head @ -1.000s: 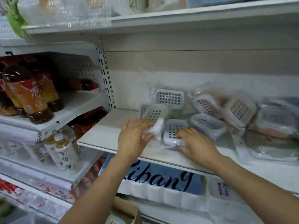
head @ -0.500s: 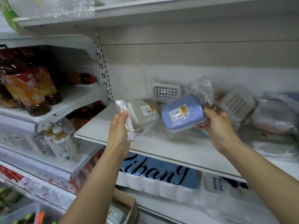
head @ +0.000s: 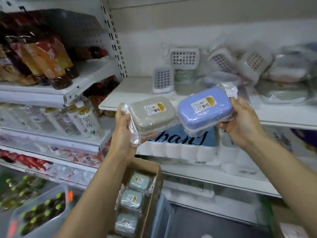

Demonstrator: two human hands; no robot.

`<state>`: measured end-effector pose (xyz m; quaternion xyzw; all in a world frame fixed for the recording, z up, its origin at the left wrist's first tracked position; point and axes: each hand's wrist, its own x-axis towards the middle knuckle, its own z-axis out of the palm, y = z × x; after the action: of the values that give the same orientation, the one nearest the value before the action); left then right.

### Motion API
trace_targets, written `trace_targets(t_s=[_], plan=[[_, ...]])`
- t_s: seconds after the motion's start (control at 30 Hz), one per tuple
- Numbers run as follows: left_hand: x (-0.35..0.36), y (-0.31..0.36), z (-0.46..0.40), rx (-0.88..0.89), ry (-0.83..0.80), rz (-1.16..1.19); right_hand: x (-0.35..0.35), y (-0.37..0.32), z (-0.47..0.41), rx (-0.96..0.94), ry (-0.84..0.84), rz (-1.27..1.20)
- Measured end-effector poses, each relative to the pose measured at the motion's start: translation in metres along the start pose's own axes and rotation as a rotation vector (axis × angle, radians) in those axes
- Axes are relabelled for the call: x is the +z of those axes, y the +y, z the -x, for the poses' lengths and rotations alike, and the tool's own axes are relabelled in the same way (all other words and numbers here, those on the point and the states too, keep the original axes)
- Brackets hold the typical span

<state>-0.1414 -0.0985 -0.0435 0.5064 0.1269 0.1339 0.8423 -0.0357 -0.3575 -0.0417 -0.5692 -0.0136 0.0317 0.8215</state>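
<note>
The left hand (head: 122, 127) is gripping a wrapped grey soap box (head: 152, 115), the right hand (head: 243, 124) a blue soap box (head: 204, 109), ideally squeezing the shells, not the slippery film.

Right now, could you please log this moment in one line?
left hand: grips wrapped grey soap box | right hand: grips wrapped blue soap box | both: held in front of shelf | cardboard box below: more soap boxes
</note>
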Motion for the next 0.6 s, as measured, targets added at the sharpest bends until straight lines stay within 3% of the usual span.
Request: trace_targets(t_s=[0.27, 0.47, 0.6], plan=[[0.016, -0.042, 0.049, -0.255, -0.078, -0.035, -0.064, 0.012, 0.068, 0.113, 0.151, -0.017], [0.084, -0.084, 0.077, -0.235, -0.186, -0.166, -0.153, -0.031, 0.107, 0.074, 0.285, -0.045], [0.164, -0.136, 0.105, -0.256, -0.381, -0.298, -0.232, -0.066, 0.145, 0.073, 0.394, -0.086]])
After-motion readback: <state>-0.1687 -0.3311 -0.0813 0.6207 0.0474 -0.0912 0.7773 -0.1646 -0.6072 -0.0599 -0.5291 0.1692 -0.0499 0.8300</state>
